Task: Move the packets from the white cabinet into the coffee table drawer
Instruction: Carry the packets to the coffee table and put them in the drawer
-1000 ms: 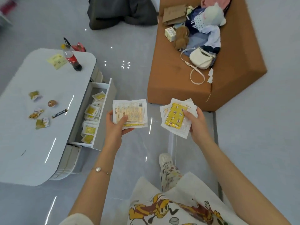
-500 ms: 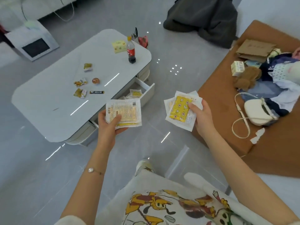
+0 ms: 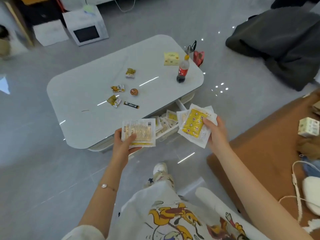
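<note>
turning left, we now face the drawer (image 3: 167, 133) squarely; left hand (image 3: 123, 147) grips printed packets (image 3: 138, 129), right hand (image 3: 217, 134) grips yellow packets (image 3: 193, 124), thumbs pinning them against slipping.

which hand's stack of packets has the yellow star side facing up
The right stack, gripped by the right hand: its top packet is yellow with stars. The left stack, in the left hand, shows a pale printed back with a barcode.
</note>
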The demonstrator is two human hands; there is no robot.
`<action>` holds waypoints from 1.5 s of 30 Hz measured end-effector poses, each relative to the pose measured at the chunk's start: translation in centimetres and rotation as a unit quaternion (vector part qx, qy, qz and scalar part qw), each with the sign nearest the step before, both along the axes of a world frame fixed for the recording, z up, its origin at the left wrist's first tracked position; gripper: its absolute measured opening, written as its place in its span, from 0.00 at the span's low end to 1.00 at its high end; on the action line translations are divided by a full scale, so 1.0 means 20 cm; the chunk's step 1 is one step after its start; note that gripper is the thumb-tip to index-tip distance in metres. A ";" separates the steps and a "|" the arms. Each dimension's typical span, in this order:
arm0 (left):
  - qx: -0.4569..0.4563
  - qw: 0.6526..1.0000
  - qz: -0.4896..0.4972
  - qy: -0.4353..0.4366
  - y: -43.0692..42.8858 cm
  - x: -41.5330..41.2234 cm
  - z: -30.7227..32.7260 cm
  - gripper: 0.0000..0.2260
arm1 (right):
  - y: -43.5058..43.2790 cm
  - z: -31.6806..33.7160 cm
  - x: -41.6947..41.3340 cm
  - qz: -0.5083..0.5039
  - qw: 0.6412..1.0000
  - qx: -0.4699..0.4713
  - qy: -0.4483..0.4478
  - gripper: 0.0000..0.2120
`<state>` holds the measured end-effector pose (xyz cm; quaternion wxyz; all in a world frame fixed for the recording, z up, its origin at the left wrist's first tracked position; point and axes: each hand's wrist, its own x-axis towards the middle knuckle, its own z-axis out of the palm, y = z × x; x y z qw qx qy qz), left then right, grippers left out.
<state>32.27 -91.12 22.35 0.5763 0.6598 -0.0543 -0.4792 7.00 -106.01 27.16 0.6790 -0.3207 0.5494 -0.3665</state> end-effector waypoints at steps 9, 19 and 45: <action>0.041 0.997 0.048 0.045 -0.29 0.25 -0.21 0.15 | -0.47 -0.26 0.30 0.081 0.994 0.054 0.052 0.11; 0.149 0.977 0.120 0.098 -0.56 0.31 -1.33 0.14 | -0.93 -1.47 0.63 0.173 0.965 0.134 0.145 0.12; 0.290 0.927 -0.030 -0.235 -0.86 0.28 -1.97 0.25 | -1.21 -2.25 0.82 0.443 0.800 -0.113 0.389 0.27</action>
